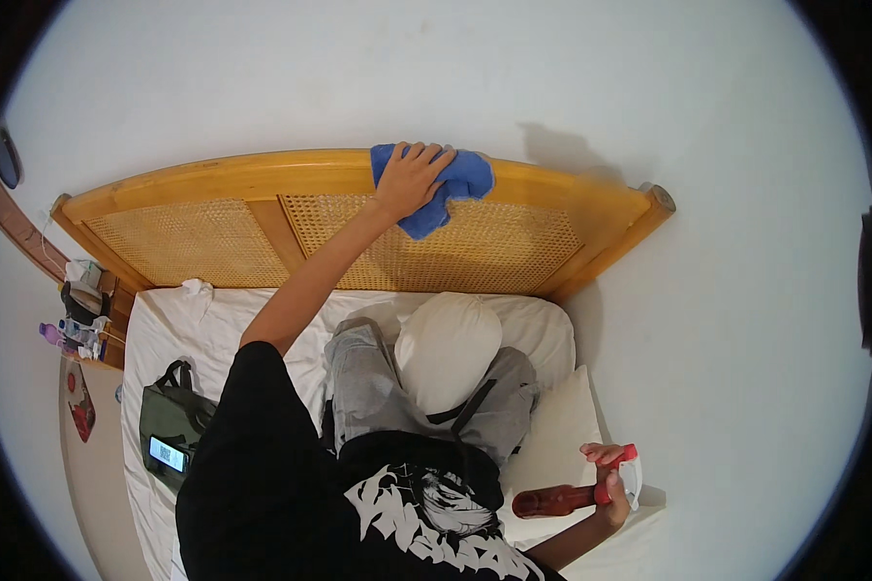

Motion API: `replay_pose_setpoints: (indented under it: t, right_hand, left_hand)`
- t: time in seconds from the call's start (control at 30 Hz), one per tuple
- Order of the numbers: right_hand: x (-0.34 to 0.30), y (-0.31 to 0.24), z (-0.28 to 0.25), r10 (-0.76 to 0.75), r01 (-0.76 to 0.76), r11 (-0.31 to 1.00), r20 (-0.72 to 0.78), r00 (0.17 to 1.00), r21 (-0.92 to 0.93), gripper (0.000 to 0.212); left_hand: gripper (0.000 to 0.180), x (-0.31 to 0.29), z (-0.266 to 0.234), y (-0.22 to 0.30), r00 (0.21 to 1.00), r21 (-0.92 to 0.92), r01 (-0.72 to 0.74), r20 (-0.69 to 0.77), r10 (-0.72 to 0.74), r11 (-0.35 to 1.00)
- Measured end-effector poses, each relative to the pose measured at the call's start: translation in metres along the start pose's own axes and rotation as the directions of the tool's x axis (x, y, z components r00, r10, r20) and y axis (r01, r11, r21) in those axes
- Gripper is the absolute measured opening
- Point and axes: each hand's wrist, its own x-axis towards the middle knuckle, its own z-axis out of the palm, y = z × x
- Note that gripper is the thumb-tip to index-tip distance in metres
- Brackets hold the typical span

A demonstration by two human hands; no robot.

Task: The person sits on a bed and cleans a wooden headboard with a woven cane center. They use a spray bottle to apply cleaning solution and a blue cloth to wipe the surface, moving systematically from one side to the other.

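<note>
My left hand point(414, 182) presses a crumpled blue cloth point(467, 176) onto the top rail of the wooden headboard point(213, 182). Its fingers curl over the rail with the cloth under them, and part of the cloth hangs down over the woven cane panel point(358, 232). Low at the right, my right hand point(610, 494) is closed round the neck of a spray bottle point(557, 501). The bottle is dark red and see-through, with a red and white trigger head, and lies tilted nearly sideways in my grip.
I kneel on a bed with a white sheet point(291, 310). A white pillow point(449, 349) is before my knees. A dark green bag point(160, 416) with a lit phone point(169, 454) on it lies at left. A cluttered bedside table point(116, 320) stands beyond; a white wall point(727, 320) rises behind and at right.
</note>
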Motion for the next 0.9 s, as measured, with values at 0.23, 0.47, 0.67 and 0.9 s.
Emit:
replay_pose_setpoints:
  t: [0.23,0.47,0.67,0.9]
  right_hand:
    - [0.002,-0.002,0.001,-0.070,0.067,0.997,0.060,0.996,0.037,0.036]
    - [0.050,-0.004,0.032,0.036,-0.007,0.997,0.359,0.933,-0.083,0.038]
    - [0.108,0.003,0.068,0.000,0.091,0.978,0.437,0.900,-0.187,0.041]
    - [0.139,0.021,0.066,-0.177,0.211,0.976,0.375,0.910,-0.052,0.044]
  left_hand:
    - [0.050,-0.064,-0.057,-0.069,0.989,0.079,0.110,-0.105,-0.102,0.991]
    - [0.035,-0.108,-0.116,-0.180,0.870,0.039,0.485,0.078,-0.487,0.874]
    - [0.027,-0.116,-0.091,-0.187,0.854,0.072,0.504,-0.187,-0.485,0.861]
    - [0.026,-0.111,-0.084,-0.183,0.813,0.040,0.506,-0.357,-0.460,0.862]
